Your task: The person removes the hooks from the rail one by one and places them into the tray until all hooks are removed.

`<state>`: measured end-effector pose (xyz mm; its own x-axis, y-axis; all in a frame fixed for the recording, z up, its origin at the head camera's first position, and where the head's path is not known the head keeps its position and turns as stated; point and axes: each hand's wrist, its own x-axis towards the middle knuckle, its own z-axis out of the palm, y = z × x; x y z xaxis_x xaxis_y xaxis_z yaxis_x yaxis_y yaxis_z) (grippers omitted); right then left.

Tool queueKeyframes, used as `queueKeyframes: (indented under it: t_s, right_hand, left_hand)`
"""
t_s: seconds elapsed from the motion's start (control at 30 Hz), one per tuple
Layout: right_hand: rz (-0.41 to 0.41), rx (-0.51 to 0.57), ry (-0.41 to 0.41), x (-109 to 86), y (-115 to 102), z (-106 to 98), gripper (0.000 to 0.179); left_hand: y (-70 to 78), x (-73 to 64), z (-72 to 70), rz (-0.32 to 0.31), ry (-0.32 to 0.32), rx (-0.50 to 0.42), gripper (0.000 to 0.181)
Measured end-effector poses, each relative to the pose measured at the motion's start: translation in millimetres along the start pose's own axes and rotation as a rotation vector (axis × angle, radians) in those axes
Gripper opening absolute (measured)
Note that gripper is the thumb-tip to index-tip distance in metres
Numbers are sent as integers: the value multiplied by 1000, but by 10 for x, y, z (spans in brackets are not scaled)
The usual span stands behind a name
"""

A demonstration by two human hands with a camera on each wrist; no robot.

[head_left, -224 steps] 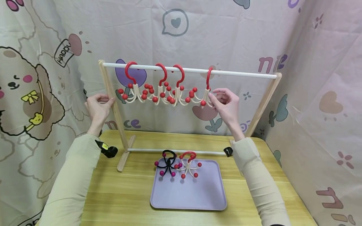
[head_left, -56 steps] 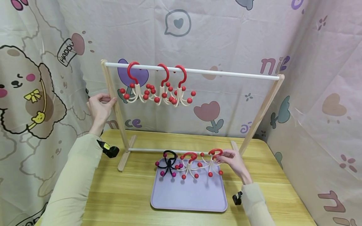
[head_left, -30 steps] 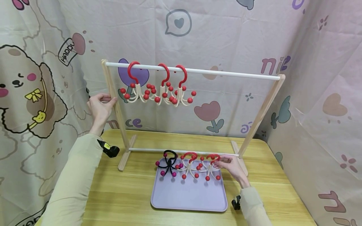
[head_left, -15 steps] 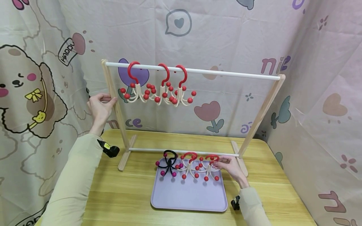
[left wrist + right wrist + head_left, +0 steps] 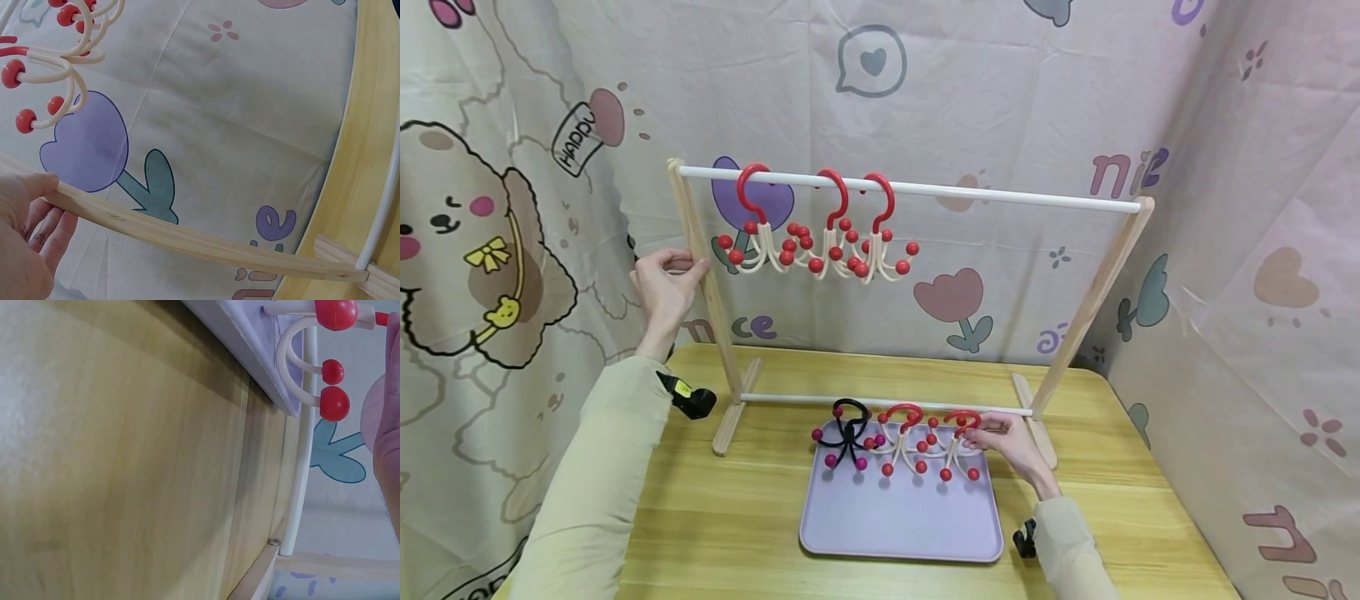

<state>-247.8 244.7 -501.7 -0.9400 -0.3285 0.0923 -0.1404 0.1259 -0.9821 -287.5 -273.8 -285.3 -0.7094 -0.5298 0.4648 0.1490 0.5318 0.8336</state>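
Note:
My left hand (image 5: 666,287) grips the left wooden post (image 5: 715,312) of a rack, thumb and fingers on either side of it in the left wrist view. At the tray's back right corner, my right hand (image 5: 1015,442) pinches a claw-shaped hanger with a red hook (image 5: 962,413), cream arms and red ball tips. The hanger stands upright over the lavender tray (image 5: 901,525); its contact with the tray is hard to tell. Part of it shows in the right wrist view, its red balls (image 5: 336,314) beside the hand, whose fingertips are out of frame.
Three similar red-hooked hangers (image 5: 877,242) hang from the white top bar (image 5: 1000,196), left of its middle. On the tray's back edge stand a black hanger (image 5: 848,433) with magenta balls and another red-hooked one (image 5: 899,446). A white lower bar (image 5: 805,400) runs behind the tray.
My right hand has brought the rightmost hanger down from the top bar to the tray's back right, then shifted it slightly left. My left hand has stayed on the post.

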Motion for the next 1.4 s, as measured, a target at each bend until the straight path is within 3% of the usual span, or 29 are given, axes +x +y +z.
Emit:
queueKeyframes:
  t_s: [1.4]
  right_hand:
    - [-11, 34, -6, -7, 41, -26, 39]
  left_hand:
    - [5, 4, 8, 2, 10, -11, 30]
